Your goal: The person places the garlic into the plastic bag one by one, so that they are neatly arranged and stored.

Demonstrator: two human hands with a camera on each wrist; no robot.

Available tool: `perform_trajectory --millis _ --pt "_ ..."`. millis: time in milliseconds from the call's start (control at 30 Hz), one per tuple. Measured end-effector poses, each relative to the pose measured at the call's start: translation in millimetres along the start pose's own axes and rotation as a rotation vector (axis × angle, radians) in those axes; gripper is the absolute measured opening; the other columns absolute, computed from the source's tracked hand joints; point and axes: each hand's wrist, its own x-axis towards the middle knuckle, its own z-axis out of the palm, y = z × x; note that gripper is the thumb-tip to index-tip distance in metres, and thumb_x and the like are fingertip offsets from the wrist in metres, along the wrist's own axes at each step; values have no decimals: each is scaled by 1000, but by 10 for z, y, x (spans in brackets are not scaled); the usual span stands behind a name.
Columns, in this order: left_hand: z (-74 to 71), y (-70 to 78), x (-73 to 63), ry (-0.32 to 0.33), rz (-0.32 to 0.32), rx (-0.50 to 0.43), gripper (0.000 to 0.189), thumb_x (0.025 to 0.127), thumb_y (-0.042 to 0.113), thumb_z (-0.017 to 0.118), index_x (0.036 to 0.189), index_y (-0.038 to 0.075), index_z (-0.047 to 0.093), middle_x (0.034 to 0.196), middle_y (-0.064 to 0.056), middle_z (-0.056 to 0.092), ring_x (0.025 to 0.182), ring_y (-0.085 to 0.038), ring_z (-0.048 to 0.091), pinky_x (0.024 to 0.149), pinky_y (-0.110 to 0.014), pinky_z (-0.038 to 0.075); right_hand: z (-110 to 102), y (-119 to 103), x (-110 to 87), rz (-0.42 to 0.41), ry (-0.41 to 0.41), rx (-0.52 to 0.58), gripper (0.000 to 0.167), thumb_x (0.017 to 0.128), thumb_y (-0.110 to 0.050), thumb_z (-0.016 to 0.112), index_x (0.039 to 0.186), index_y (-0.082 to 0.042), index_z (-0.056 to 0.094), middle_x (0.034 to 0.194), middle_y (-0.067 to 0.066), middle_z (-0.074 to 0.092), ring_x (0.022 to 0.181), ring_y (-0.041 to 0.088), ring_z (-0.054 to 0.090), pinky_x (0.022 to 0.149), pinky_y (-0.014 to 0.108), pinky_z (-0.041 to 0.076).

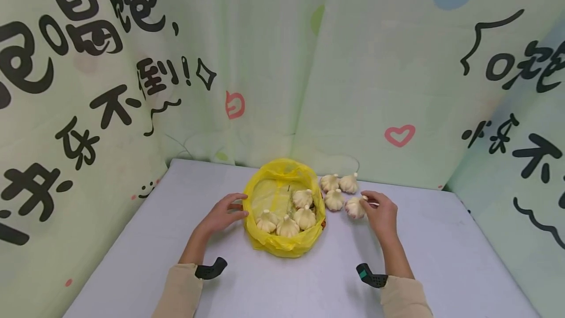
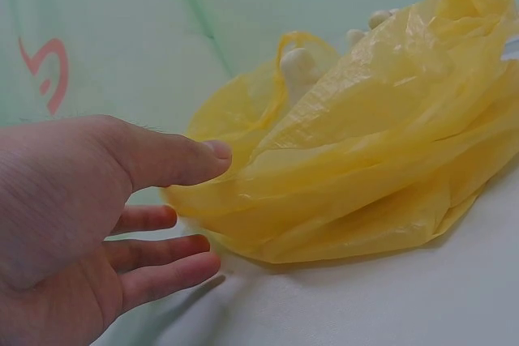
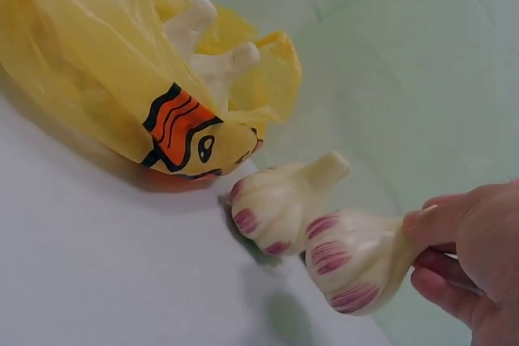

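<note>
A yellow plastic bag [image 1: 282,249] sits on the table with its mouth spread wide, and several garlic bulbs [image 1: 288,227] lie inside it. My left hand [image 1: 224,213] is at the bag's left rim, thumb and fingers extended and spread; the left wrist view shows the fingertips right beside the yellow plastic [image 2: 340,200]. By its stem, my right hand [image 1: 380,212] pinches a garlic bulb [image 3: 353,269] with purple streaks, to the right of the bag. Another bulb [image 3: 280,204] stands just behind the pinched one in the right wrist view.
Between the bag and my right hand, more garlic bulbs [image 1: 334,200] stand on the white tabletop [image 1: 300,288]. A pale green curtain [image 1: 353,63] with black lettering rises behind and at both sides. An orange and black print [image 3: 182,131] marks the bag's right side.
</note>
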Motion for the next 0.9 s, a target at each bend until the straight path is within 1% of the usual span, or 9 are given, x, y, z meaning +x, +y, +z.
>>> perform_trajectory --millis 167,233,300,400,433,567,633,800,900 --pt "-6 -5 -8 -1 -2 -1 48 88 26 70 133 23 54 147 -5 45 121 -27 57 99 -46 50 -25 -74 -16 -32 -5 4 22 85 0 70 107 2 71 102 21 69 94 35 68 70 -3 42" --pt "-9 -4 -12 -3 2 -2 48 88 26 70 134 23 54 147 -5 45 121 -27 57 99 -46 51 -36 -104 -22 -50 -3 -9 22 85 0 70 108 1 71 101 21 69 93 34 68 74 7 51" --pt "-12 -2 -16 -4 4 -2 48 88 26 70 133 23 55 147 -5 45 121 -27 57 99 -46 51 -48 -140 -30 -68 1 -16 22 85 0 70 108 1 71 101 20 69 92 34 68 78 22 57" --pt "-15 -2 -20 -8 12 -3 48 88 25 70 133 22 54 146 -6 45 121 -27 57 98 -45 51 -58 -193 -38 -83 -2 -25 23 86 -1 70 108 0 71 101 19 69 92 32 68 80 37 57" --pt "-16 -3 -21 -9 14 -5 48 88 25 70 134 22 54 146 -6 45 121 -28 57 98 -45 51 -62 -212 -40 -87 -3 -26 23 86 -1 70 109 -1 71 101 18 69 92 31 68 80 37 58" --pt "-18 0 -25 -12 18 -10 48 88 26 70 134 22 54 146 -6 45 121 -28 57 98 -45 51 -73 -292 -40 -102 -10 -21 24 85 -3 71 109 -2 71 101 16 69 93 30 68 77 22 58" --pt "-17 2 -27 -12 19 -11 48 88 26 70 134 22 54 146 -6 45 122 -28 57 98 -45 51 -74 -329 -40 -115 -13 -13 24 85 -2 71 109 -2 71 101 17 69 93 31 68 76 21 58" --pt "-12 12 -28 -11 16 -7 48 89 27 70 134 22 54 146 -6 45 122 -28 57 99 -47 50 -62 -396 -33 -137 -24 -5 24 86 -2 70 110 -1 71 103 18 69 94 32 69 80 39 58" --pt "-10 23 -27 -10 14 -2 48 88 27 70 134 23 54 146 -6 45 122 -28 56 100 -47 50 -50 -413 -18 -142 -33 -7 25 86 -2 69 111 -1 70 106 19 69 95 32 69 82 43 57"
